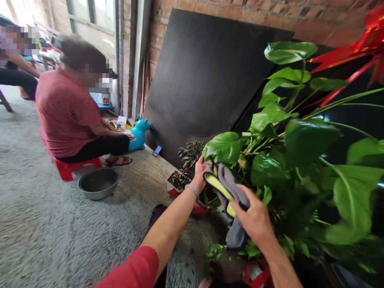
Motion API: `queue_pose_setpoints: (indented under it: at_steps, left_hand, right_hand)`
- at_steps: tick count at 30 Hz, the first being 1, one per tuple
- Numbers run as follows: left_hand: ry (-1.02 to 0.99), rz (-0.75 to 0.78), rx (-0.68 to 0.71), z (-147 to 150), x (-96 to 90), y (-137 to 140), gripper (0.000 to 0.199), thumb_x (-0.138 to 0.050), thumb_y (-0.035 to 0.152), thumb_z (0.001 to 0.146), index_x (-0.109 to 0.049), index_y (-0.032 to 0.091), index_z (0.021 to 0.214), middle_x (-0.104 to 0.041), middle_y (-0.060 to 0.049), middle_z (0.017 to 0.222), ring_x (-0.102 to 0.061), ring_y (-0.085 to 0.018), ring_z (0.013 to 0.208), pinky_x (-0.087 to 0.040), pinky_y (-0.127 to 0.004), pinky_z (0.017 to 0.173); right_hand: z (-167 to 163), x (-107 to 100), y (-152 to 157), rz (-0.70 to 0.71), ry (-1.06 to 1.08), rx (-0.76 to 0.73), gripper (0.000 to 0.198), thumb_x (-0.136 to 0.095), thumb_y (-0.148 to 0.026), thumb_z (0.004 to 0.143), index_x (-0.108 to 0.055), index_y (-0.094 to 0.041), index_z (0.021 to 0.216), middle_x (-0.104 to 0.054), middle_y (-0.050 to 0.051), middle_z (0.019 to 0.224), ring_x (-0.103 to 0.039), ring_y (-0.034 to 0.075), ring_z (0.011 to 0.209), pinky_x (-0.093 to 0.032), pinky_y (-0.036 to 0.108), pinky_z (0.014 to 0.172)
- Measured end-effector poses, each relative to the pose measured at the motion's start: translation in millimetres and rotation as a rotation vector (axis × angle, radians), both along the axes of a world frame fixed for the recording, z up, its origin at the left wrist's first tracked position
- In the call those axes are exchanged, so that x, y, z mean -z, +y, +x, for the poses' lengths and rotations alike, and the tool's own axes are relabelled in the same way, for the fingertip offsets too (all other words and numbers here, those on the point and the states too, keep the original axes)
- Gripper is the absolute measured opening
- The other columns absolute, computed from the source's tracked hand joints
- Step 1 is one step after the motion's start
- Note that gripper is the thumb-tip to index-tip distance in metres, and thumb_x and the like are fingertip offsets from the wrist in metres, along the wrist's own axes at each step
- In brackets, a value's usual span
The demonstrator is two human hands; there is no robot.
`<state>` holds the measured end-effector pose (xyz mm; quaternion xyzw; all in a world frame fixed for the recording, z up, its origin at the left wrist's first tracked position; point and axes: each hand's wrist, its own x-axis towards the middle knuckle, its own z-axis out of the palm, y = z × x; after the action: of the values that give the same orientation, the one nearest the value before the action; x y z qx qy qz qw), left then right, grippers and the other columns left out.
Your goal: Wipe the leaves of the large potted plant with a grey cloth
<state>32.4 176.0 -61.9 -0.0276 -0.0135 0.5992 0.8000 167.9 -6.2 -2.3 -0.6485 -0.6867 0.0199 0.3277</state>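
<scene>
My left hand [199,176], with a bangle on its wrist, is at the near edge of a broad green leaf [223,147] and grips it there; part of the hand is hidden behind a cloth. That folded grey cloth [229,182], with a yellow side and dark trim, is in my right hand [255,216], thumb on top and fingers wrapped round it. The cloth hangs just below the leaf. The leaf belongs to a large potted plant [270,164] that fills the right side.
A red ribbon bow [363,44] hangs over the plant. Smaller plants [183,176] stand beyond my left hand. A dark panel [207,76] leans on the brick wall. To the left, a person [69,108] sits on a red stool [67,170] beside a metal basin [98,183] and a blue toy animal [138,135].
</scene>
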Motion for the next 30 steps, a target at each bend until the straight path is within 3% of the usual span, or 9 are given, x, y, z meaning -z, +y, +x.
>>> queue_pose_setpoints:
  at_steps: [2,4,11,14,18,21,25,27,30]
  left_hand:
    - [-0.001,-0.004,0.023,-3.9,5.5,2.3,0.046,-0.034,0.032,0.105,-0.065,0.013,0.133,-0.074,-0.017,0.123,-0.072,-0.03,0.113,-0.056,-0.047,0.1]
    - [0.004,-0.015,0.011,-5.8,9.9,5.1,0.045,-0.035,0.032,0.105,-0.065,0.013,0.134,-0.074,-0.017,0.123,-0.071,-0.029,0.113,-0.056,-0.046,0.1]
    - [0.099,-0.006,-0.016,-0.6,11.2,3.8,0.042,-0.037,0.028,0.104,-0.065,0.018,0.134,-0.075,-0.014,0.119,-0.072,-0.026,0.105,-0.057,-0.043,0.093]
    - [0.125,-0.028,-0.018,-4.4,11.2,1.0,0.04,-0.04,0.03,0.103,-0.066,0.019,0.132,-0.076,-0.013,0.116,-0.072,-0.025,0.097,-0.057,-0.042,0.091]
    - [0.136,-0.09,-0.015,-18.8,18.0,-4.1,0.036,-0.044,0.034,0.103,-0.068,0.018,0.124,-0.075,-0.013,0.11,-0.071,-0.022,0.089,-0.056,-0.038,0.088]
    - [0.122,-0.086,-0.007,-23.8,27.0,-14.4,0.033,-0.045,0.035,0.103,-0.069,0.017,0.116,-0.076,-0.013,0.107,-0.071,-0.021,0.086,-0.057,-0.036,0.083]
    - [0.137,-0.072,0.064,-13.6,43.0,-37.1,0.03,-0.047,0.035,0.101,-0.069,0.016,0.109,-0.076,-0.013,0.102,-0.072,-0.021,0.084,-0.057,-0.035,0.078]
    - [0.163,-0.073,0.116,-8.1,54.4,-48.1,0.028,-0.049,0.034,0.1,-0.069,0.015,0.106,-0.076,-0.013,0.101,-0.072,-0.022,0.083,-0.057,-0.036,0.078]
    - [0.22,-0.144,0.147,-6.1,74.7,-56.8,0.022,-0.053,0.031,0.098,-0.067,0.015,0.103,-0.075,-0.012,0.097,-0.07,-0.02,0.077,-0.056,-0.035,0.076]
  right_hand:
    - [8.3,24.5,-24.0,-0.101,0.071,-0.013,0.056,-0.061,-0.049,0.072,-0.072,-0.022,0.12,-0.079,0.01,0.11,-0.075,0.032,0.1,-0.057,0.045,0.096]
    - [18.4,25.4,-42.6,-0.145,0.141,0.023,0.056,-0.064,-0.053,0.071,-0.073,-0.024,0.118,-0.079,0.007,0.104,-0.076,0.031,0.094,-0.059,0.042,0.091]
    - [12.7,-37.9,-9.0,0.244,0.176,0.241,0.074,-0.069,-0.059,0.069,-0.067,-0.02,0.131,-0.075,0.013,0.119,-0.07,0.034,0.107,-0.053,0.048,0.099]
    - [-0.3,-17.6,-2.3,0.09,0.124,0.154,0.069,-0.064,-0.052,0.069,-0.068,-0.018,0.129,-0.074,0.016,0.121,-0.069,0.038,0.11,-0.051,0.053,0.102]
    - [7.1,4.0,-44.8,-0.162,0.201,0.038,0.052,-0.065,-0.049,0.072,-0.072,-0.028,0.119,-0.078,0.005,0.111,-0.073,0.035,0.104,-0.056,0.046,0.097]
    - [29.6,-28.7,-70.6,0.032,0.212,0.196,0.057,-0.071,-0.057,0.07,-0.073,-0.029,0.119,-0.078,0.004,0.104,-0.074,0.034,0.095,-0.059,0.045,0.088]
    - [60.6,-74.3,-56.4,0.439,0.047,0.445,0.072,-0.073,-0.056,0.068,-0.07,-0.02,0.13,-0.076,0.014,0.112,-0.072,0.037,0.101,-0.054,0.049,0.092]
    - [69.9,-64.8,-48.4,0.382,0.002,0.459,0.073,-0.071,-0.054,0.068,-0.07,-0.016,0.13,-0.076,0.018,0.115,-0.071,0.04,0.103,-0.053,0.051,0.092]
    - [72.9,-17.4,-61.4,0.099,0.064,0.388,0.07,-0.067,-0.06,0.067,-0.073,-0.02,0.124,-0.078,0.015,0.109,-0.073,0.038,0.098,-0.055,0.051,0.087]
